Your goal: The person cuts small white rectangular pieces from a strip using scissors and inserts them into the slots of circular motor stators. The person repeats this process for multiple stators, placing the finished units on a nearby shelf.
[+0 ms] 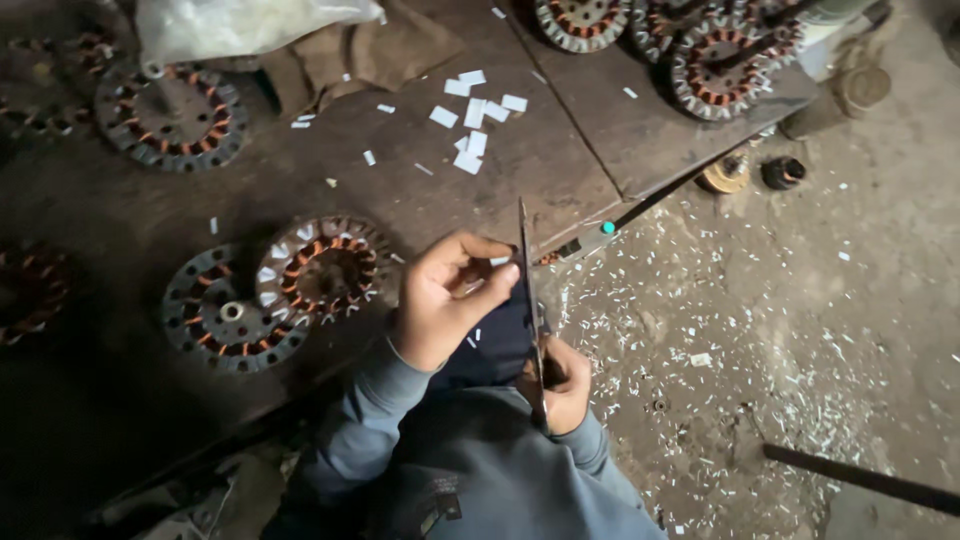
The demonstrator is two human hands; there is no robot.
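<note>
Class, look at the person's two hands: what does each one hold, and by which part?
The right hand grips long scissors by the handle end; the left hand pinches a small white slip between its fingertips.

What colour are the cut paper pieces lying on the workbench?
White; the paper pieces show best in the head view.

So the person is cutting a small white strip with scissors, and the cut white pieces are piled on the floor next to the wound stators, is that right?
Not quite. The head view shows the pile of cut white pieces lying on the dark wooden board, not the floor. The rest holds: right hand works the scissors, left hand pinches the white strip, stators nearby.
</note>
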